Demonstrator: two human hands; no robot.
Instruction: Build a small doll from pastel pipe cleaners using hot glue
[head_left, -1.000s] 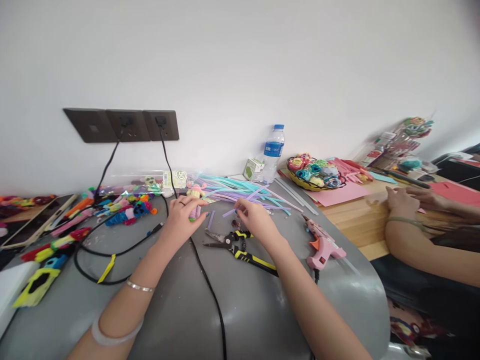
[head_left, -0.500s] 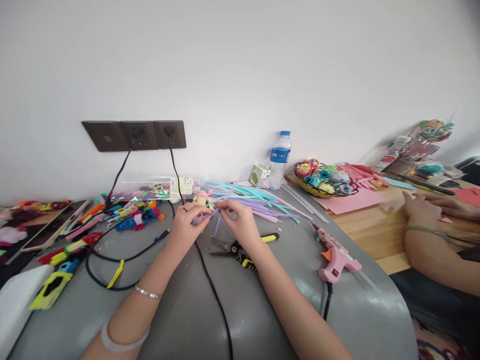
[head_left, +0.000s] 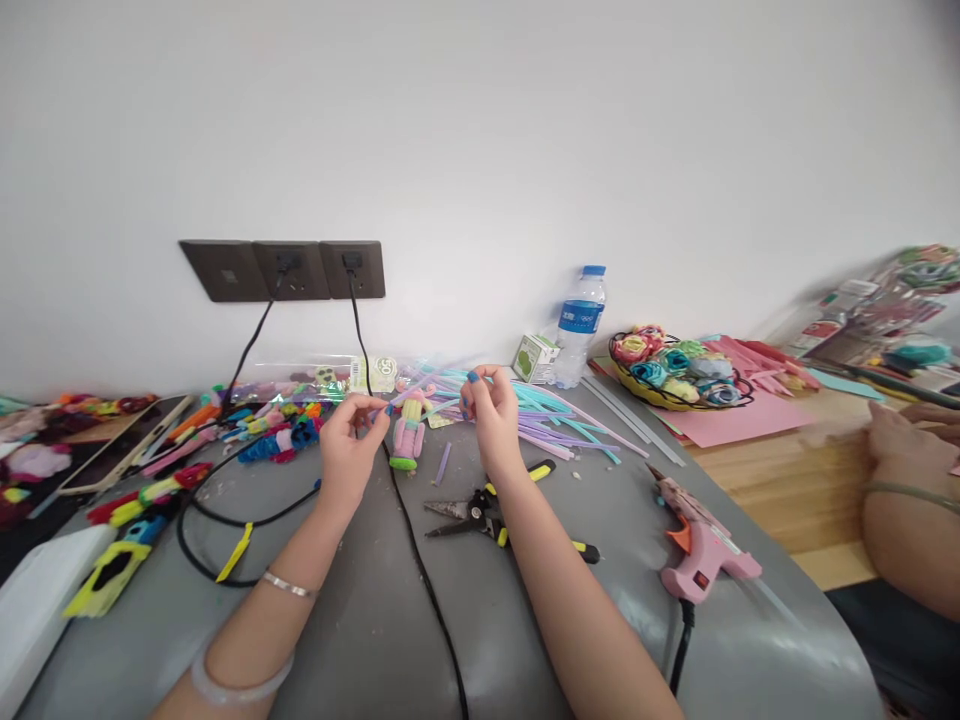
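— What are the two hands doing at the centre of the frame?

— The left hand point(head_left: 351, 443) and the right hand point(head_left: 491, 410) are raised a little above the grey table point(head_left: 360, 620), apart from each other, each pinching one end of a thin purple pipe cleaner point(head_left: 420, 392) stretched between them.

— And just below that strand?

— A small pink and green figure point(head_left: 409, 435) sits on the table between the hands, touching neither.

— What lies nearer the lower middle?

— Yellow-handled pliers point(head_left: 487, 512) lie just below the right wrist, and a black cable point(head_left: 420, 575) runs down from the wall sockets point(head_left: 285, 269) at upper left.

— To the right?

— A pink glue gun point(head_left: 701, 545) lies on the table's edge. Behind the hands is a loose pile of pastel pipe cleaners point(head_left: 547, 420), with a water bottle point(head_left: 579, 325) by the wall. Another person's arm point(head_left: 904, 510) rests at the far right.
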